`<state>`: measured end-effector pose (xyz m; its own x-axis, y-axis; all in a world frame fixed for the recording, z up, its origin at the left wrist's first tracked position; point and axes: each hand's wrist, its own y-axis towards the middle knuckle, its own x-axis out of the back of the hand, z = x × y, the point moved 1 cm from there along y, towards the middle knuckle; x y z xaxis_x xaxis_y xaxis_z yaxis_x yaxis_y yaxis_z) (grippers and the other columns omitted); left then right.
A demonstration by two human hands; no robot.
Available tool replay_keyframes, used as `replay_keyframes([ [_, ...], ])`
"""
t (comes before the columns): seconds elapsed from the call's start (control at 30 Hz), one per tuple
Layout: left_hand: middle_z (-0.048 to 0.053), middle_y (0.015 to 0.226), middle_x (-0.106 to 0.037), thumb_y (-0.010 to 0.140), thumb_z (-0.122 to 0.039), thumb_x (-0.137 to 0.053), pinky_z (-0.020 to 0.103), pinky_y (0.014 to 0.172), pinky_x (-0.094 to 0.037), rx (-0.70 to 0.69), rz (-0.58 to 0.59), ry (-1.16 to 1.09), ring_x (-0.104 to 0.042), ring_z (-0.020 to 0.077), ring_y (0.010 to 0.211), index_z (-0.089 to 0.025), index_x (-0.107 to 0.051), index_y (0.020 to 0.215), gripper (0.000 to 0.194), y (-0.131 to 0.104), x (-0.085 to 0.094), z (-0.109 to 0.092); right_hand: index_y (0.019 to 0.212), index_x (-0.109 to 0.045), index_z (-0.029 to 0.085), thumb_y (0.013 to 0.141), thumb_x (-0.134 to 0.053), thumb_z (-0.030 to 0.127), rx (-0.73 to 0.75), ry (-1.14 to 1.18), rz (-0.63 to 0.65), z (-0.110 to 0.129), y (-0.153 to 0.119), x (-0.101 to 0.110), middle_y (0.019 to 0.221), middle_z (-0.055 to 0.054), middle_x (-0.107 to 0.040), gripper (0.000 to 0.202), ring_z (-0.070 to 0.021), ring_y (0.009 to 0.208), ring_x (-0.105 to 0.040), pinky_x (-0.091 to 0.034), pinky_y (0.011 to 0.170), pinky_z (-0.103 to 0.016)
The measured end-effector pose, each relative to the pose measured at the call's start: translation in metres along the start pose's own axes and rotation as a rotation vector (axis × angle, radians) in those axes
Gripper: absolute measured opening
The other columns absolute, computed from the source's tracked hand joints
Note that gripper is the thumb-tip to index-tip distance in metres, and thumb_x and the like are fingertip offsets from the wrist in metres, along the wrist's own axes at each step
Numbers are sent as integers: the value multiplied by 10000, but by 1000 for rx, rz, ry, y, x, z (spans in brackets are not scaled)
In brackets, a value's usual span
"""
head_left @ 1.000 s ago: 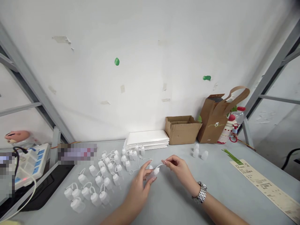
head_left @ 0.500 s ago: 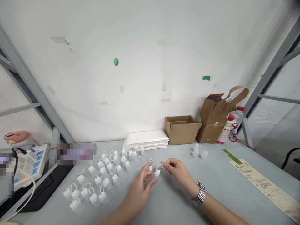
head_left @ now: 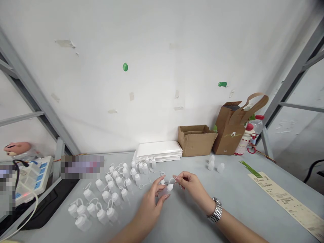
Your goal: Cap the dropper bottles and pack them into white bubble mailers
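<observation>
Between its thumb and fingers, my left hand [head_left: 151, 201] grips a small white bottle [head_left: 165, 191], tilted with its capped tip toward the right. A thin white strap arches from the bottle's neck to my right hand [head_left: 189, 182], whose thumb and forefinger pinch the strap's end. A silver watch [head_left: 216, 210] is on the right wrist. Behind the left fingers, another small white piece [head_left: 162, 181] shows in part. Many similar strapped bottles [head_left: 115, 198] stand on the grey table to the left. Loose white straps [head_left: 149, 180] lie just behind the left hand.
White flat packs [head_left: 159, 149] are stacked by the wall, beside an open cardboard box [head_left: 197, 143] and a brown paper bag [head_left: 227, 135]. Small white bottles [head_left: 220, 167] without straps stand right of centre. A paper strip [head_left: 286, 200] lies at right, a power strip [head_left: 37, 179] at left.
</observation>
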<state>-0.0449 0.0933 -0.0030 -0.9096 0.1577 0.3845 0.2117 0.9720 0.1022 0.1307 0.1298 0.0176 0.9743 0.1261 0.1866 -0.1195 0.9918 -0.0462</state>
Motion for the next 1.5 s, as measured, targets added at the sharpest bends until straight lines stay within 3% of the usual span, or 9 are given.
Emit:
replay_keyframes([
  [0.43, 65, 1020, -665, 804, -254, -509, 386, 907, -432, -11, -22, -4, -601, 212, 962, -234, -453, 1228, 428, -1, 0, -1, 581, -528, 194, 682, -581, 602, 107, -38, -85, -3, -4, -3, 542, 34, -467, 424, -134, 540, -445, -375, 553, -259],
  [0.57, 67, 1020, -664, 809, -261, -509, 375, 896, -435, 3, -20, 4, -602, 209, 949, -230, -444, 1239, 437, -2, 0, -2, 590, -534, 195, 739, -562, 548, 190, -108, -126, -2, -8, -5, 623, 8, -512, 384, -154, 622, -492, -397, 615, -267],
  [0.8, 69, 1004, -664, 811, -266, -513, 372, 881, -446, -11, -11, 1, -605, 208, 938, -220, -435, 1243, 442, -3, -1, 0, 586, -511, 199, 784, -543, 490, 256, -196, -157, -1, -12, -7, 629, 10, -504, 353, -146, 601, -458, -382, 590, -262],
  [1.1, 54, 1003, -673, 801, -243, -523, 365, 885, -456, -12, -22, 23, -612, 206, 947, -250, -464, 1226, 429, -4, -3, 4, 565, -438, 216, 809, -463, 546, 274, -231, -154, -2, -16, -13, 618, 4, -465, 411, -156, 603, -445, -375, 593, -273],
  [1.5, 71, 1155, -624, 815, -223, -489, 350, 921, -453, -44, 29, 0, -567, 198, 1084, -271, -480, 1202, 391, -5, -2, 5, 555, -458, 210, 778, -512, 515, 257, -203, -131, -2, -15, -13, 609, 7, -471, 383, -154, 597, -447, -381, 588, -269],
])
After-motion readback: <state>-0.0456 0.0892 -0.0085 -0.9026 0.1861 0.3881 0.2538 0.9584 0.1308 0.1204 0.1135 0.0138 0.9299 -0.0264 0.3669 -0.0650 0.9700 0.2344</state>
